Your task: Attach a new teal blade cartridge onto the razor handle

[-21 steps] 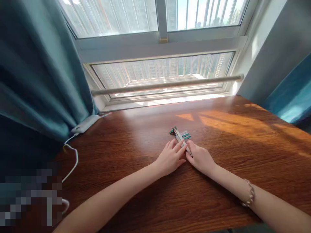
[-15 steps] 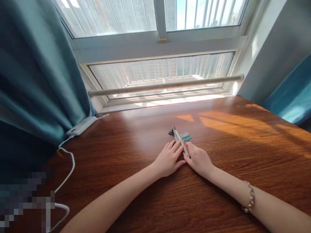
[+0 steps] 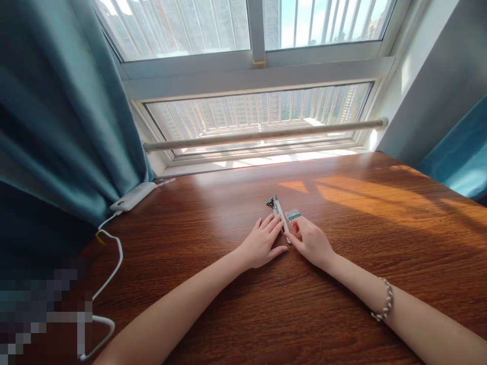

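Our left hand spreads over a slim white bar; our right hand, grip unclear, partly hides a teal-striped plastic case.

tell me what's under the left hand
A razor runs under the left hand: its head and a bit of handle show beyond it, beside a slim pale bar. The rest of the handle, and anything beneath the palm, is covered and cannot be seen.
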The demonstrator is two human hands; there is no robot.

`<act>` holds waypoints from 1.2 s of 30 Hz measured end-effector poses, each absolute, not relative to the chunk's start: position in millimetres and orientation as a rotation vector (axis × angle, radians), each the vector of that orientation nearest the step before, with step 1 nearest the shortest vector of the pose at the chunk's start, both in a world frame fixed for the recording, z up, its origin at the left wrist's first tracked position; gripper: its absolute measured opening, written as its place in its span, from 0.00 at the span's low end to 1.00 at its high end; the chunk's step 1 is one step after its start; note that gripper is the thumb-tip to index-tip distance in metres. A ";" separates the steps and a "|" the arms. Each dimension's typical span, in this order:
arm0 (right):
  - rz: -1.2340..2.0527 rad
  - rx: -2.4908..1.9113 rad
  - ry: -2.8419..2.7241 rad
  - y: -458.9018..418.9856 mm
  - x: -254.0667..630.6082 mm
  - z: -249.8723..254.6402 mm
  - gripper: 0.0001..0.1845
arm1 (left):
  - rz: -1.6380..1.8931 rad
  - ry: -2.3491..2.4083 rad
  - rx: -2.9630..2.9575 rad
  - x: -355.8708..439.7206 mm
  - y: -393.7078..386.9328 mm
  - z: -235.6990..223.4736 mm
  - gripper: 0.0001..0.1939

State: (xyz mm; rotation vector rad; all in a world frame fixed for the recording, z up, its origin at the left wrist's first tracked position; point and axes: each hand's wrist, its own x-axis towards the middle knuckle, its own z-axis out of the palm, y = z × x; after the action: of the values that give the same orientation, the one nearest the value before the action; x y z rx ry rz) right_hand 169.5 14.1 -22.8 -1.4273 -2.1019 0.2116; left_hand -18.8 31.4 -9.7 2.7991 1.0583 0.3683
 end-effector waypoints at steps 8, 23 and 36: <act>0.397 -1.073 -2.305 62.2 220.0 -28.7 0.41 | 0.329 0.985 2.929 -17.3 25.5 -4.5 0.28; 0.376 -1.223 -2.154 78.6 218.9 -49.1 0.34 | 0.311 1.031 2.884 -17.1 25.2 -8.8 0.28; 0.166 -0.372 -2.385 -26.3 159.3 -18.5 0.06 | 0.501 0.480 3.024 -21.6 6.7 -11.3 0.39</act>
State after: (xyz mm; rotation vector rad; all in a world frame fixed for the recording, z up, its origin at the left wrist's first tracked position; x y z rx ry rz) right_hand 159.3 -26.3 -18.5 -0.3716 -2.3854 0.1658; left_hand -21.6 6.7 -11.3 3.0238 0.4799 0.5008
